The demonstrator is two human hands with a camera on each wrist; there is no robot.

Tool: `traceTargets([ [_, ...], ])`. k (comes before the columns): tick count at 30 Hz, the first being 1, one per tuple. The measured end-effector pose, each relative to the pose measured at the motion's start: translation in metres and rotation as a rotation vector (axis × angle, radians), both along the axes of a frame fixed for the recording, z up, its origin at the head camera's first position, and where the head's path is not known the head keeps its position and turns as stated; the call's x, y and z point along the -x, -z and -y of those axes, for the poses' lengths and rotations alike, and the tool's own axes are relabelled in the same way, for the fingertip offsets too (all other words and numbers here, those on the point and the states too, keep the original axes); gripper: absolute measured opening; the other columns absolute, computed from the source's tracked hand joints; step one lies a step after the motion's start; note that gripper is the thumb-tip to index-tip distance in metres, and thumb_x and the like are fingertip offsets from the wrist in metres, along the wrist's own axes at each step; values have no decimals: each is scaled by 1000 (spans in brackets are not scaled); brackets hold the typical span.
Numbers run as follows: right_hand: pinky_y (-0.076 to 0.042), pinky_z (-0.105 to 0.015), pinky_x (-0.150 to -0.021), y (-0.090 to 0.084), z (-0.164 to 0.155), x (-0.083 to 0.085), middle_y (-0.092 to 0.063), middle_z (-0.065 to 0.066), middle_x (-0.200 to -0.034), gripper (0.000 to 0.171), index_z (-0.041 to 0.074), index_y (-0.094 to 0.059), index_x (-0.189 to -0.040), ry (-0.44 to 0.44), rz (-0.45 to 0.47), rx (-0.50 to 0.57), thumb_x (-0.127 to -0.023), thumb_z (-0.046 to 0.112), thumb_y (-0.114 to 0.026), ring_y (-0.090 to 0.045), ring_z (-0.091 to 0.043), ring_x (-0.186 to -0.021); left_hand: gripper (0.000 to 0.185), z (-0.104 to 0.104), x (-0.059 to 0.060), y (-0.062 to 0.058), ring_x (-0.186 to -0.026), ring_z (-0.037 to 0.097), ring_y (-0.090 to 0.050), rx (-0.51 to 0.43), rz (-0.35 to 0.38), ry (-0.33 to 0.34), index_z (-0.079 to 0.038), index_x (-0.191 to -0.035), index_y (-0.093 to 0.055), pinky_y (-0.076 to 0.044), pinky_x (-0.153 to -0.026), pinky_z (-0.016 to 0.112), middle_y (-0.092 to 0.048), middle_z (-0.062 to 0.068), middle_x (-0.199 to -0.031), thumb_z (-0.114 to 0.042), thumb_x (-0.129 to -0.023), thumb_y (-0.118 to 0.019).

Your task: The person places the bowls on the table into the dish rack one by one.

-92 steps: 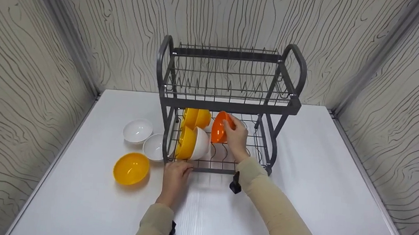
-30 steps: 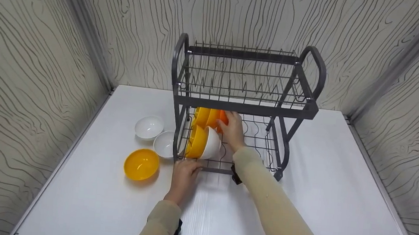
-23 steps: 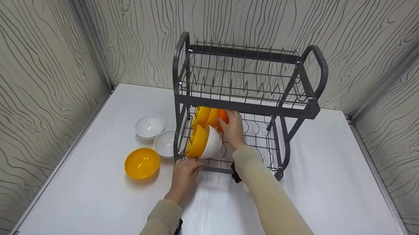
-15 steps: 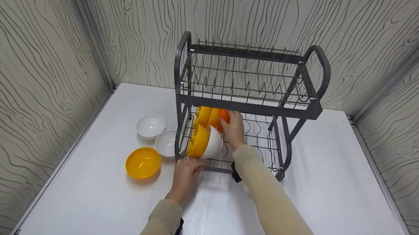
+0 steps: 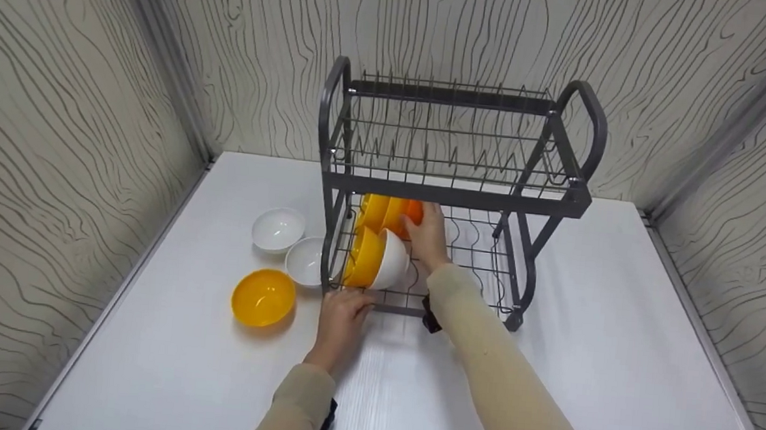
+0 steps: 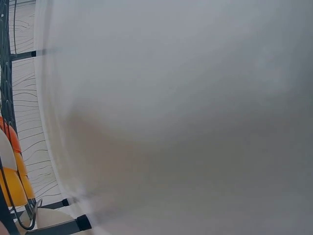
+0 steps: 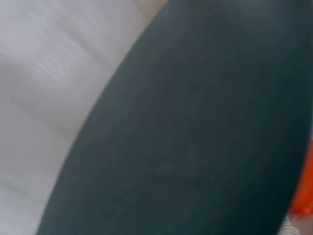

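My right hand point(image 5: 428, 235) reaches into the lower tier of a dark two-tier dish rack point(image 5: 456, 197) and holds an orange bowl point(image 5: 415, 211). That bowl stands on its side in the back row, right up against two yellow bowls point(image 5: 373, 209). In front of them a yellow bowl point(image 5: 364, 258) and a white bowl point(image 5: 393, 263) stand on edge together. My left hand point(image 5: 344, 314) grips the rack's lower front rail at the left corner. A sliver of the orange bowl point(image 7: 305, 183) shows in the right wrist view, where a dark surface hides most else.
Left of the rack, two white bowls point(image 5: 278, 231) and a yellow bowl point(image 5: 263, 298) lie face up on the white table point(image 5: 162, 334). One white bowl is partly behind the rack's left leg. Patterned panels point(image 5: 53, 148) enclose the table at the back and sides.
Over the last three seconds my right hand has moved the orange bowl left against the back-row yellow bowls. The head view has shifted, so the rack appears further right. My left hand stays on the rail.
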State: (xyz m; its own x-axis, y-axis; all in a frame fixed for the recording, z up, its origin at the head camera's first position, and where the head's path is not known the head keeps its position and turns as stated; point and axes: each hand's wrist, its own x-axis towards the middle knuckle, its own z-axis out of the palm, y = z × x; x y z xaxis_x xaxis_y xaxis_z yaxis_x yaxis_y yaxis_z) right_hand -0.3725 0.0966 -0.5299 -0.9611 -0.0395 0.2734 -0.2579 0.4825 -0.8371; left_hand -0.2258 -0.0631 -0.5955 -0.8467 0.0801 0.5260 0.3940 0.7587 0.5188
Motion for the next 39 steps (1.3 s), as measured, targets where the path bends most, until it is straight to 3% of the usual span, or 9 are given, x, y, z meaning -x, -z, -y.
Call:
traceTargets([
  [4, -36, -31, -108, -1, 0, -1, -37, -1, -143, 60, 27, -32, -143, -3, 23, 33, -90, 15, -59, -39, -17, -130, 5, -1, 0, 1, -74, 10, -60, 21, -43, -13, -18, -81, -73, -41, -71, 28, -69, -7, -76, -14, -79, -70],
  [12, -35, -33, -109, -5, -3, -5, -37, -2, -142, 59, 25, -32, -143, 24, 89, 6, -90, 20, -59, -39, -18, -130, 5, 0, 0, 0, -74, 11, -60, 15, -45, -7, -17, -82, -73, -40, -72, 29, -69, -7, -76, -13, -80, -70],
  [17, -32, -35, -111, -4, -10, -6, -37, -3, -144, 61, 22, -32, -143, 33, 76, 4, -89, 23, -61, -38, -19, -131, 6, 0, 0, -1, -74, 11, -61, 24, -39, -4, -18, -82, -73, -41, -73, 28, -69, -7, -77, -13, -80, -70],
  [24, -25, -39, -114, -4, -23, -12, -35, 3, -145, 60, 28, -32, -142, 20, 85, 72, -89, 27, -61, -31, -16, -137, 6, 0, -1, -1, -74, 10, -60, 8, -41, -3, -18, -82, -73, -41, -73, 29, -70, -6, -77, -13, -80, -70],
  [29, -18, -40, -117, -6, -35, -21, -31, 0, -149, 58, 21, -34, -142, 2, 40, 22, -90, 26, -59, -24, -18, -141, 5, 0, 0, 0, -73, 10, -61, 15, -36, -5, -18, -82, -74, -42, -73, 29, -70, -6, -77, -15, -79, -71],
  [34, -18, -45, -116, -6, -48, -32, -23, -8, -152, 61, 13, -32, -143, -3, 72, -58, -91, 32, -57, -20, -25, -142, 6, 0, -2, -1, -75, 11, -60, 5, 6, -15, -17, -84, -74, -40, -75, 28, -70, -6, -77, -15, -80, -70],
  [39, -19, -46, -116, -5, -58, -46, -24, -11, -152, 61, 11, -31, -143, -27, 84, -67, -92, 31, -56, -21, -28, -141, 6, -1, -6, -4, -76, 11, -60, -2, 23, -22, -16, -85, -74, -39, -75, 28, -70, -6, -78, -15, -80, -70],
])
